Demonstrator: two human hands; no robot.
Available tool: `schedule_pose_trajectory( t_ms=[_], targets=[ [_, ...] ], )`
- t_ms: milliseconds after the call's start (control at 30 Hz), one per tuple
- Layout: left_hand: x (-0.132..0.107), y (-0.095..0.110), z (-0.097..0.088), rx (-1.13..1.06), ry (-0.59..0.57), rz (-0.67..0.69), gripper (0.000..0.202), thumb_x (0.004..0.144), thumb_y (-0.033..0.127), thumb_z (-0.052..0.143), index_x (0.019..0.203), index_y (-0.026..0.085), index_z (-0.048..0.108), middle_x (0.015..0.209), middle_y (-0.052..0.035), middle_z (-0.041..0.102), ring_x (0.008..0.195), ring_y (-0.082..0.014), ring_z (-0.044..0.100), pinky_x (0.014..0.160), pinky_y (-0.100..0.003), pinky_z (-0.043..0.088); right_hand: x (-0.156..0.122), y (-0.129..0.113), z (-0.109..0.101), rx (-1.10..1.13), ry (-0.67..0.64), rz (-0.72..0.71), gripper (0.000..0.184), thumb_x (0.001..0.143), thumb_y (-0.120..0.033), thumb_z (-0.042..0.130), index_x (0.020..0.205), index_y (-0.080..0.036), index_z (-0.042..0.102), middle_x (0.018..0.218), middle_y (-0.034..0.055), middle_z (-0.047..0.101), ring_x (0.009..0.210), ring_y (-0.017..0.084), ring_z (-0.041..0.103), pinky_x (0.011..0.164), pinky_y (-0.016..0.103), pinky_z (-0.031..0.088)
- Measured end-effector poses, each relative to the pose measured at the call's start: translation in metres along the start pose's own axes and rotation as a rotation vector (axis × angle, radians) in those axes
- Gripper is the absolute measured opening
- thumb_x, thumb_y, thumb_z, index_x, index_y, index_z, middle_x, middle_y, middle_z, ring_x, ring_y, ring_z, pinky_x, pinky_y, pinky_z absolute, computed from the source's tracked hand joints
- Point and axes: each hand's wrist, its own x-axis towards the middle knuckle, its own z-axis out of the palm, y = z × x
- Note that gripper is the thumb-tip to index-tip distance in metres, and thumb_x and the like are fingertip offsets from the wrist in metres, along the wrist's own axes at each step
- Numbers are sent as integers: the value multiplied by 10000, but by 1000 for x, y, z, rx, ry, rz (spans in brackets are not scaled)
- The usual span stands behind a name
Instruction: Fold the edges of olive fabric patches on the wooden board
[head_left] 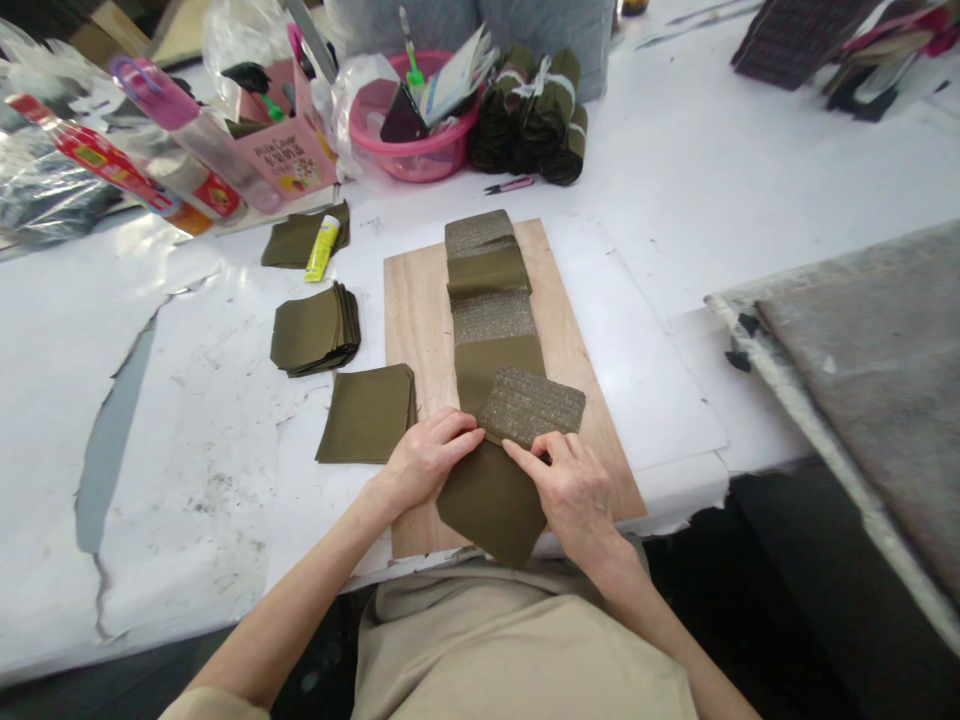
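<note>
The olive-green, cut-cornered piece of cloth-like material looks smooth with a faint, soft sheen, whereas the speckled grey-brown rectangular patch is matt and rough, ridged in lines and flecked with pale grain. The pale tan rectangular wooden board has a dull, fine-grained face, and the white, paper-like table covering is smooth but scuffed, smudged and torn. Glossy plastic makes up the round pink basin, and shiny, crinkled film the clear bag.
</note>
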Motion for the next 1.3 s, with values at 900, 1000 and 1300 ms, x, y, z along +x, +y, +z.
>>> schedule_pose_trajectory(
  t_ms=[900, 1000, 1300],
  targets=[
    [1, -4, -4, 89, -9, 67, 251, 965, 134, 440, 1144, 148, 615, 1040, -101, 648, 943, -176, 621, 729, -268, 554, -3, 2, 7, 8, -19, 17, 380, 937, -164, 549, 1256, -361, 609, 889, 18, 577, 830, 163, 455, 738, 301, 346],
    [0, -5, -4, 105, -47, 77, 264, 968, 141, 428, 1162, 151, 607, 1060, -108, 648, 976, -186, 616, 753, -284, 562, -3, 2, 7, 10, -22, 15, 377, 938, -174, 550, 1261, -362, 606, 894, 20, 577, 835, 163, 461, 742, 300, 350],
    [-1, -4, -1, 133, -55, 92, 254, 964, 134, 437, 1165, 137, 594, 1087, -114, 640, 1011, -198, 605, 805, -304, 565, -2, 1, 4, -10, -7, 2, 370, 942, -164, 537, 1255, -347, 613, 878, 20, 579, 818, 166, 451, 725, 303, 341]
  ],
)
